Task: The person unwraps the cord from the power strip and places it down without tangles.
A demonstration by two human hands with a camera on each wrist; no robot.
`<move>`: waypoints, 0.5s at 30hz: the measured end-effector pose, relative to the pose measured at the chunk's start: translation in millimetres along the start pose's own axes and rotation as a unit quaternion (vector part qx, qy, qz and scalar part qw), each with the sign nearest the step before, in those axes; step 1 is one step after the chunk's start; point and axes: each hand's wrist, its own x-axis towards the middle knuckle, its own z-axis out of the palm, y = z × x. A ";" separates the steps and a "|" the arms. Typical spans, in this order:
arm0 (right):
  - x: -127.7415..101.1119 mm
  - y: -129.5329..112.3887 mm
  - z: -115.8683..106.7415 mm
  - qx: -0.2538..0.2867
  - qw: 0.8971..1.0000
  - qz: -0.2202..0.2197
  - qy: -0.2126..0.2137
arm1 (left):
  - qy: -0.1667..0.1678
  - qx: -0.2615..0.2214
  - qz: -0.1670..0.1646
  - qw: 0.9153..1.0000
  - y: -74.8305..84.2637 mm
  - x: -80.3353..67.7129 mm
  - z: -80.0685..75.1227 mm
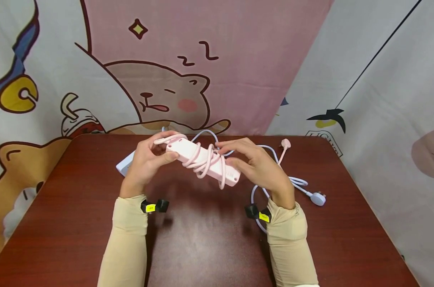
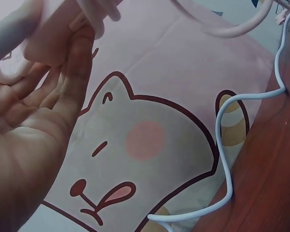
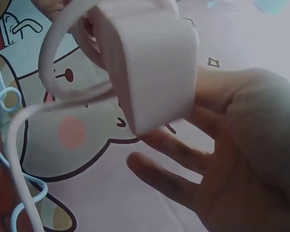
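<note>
Slim pink plastic bar (image 1: 216,169), wound with soft pink cord (image 1: 222,171), held up mid-frame, tilting down rightward. Left hand (image 1: 145,161) pinches its left end; right hand (image 1: 254,163) grips near the right. Rounded white plug (image 1: 317,198), right of frame, on reddish-brown tabletop (image 1: 202,243).

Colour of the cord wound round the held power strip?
Pale pink, like the power strip itself; the cord shows best in the head view.
</note>
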 end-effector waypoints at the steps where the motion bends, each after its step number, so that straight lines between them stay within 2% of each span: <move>1: 0.6 -0.9 1.3 -0.001 1.000 0.003 0.008 | 0.000 0.006 0.000 1.000 -0.1 0.0 -0.1; 5: 2.0 -1.8 5.0 -0.007 1.000 0.007 0.022 | 0.005 0.005 -0.001 1.000 -0.6 0.0 -0.6; 12: 2.0 -2.8 5.5 0.040 0.998 0.039 -0.031 | 0.014 -0.009 0.000 1.000 -0.7 -0.3 -1.2; 15: 1.8 -2.8 6.3 0.048 0.997 0.052 -0.036 | 0.013 -0.006 0.005 1.000 -0.7 0.0 -0.7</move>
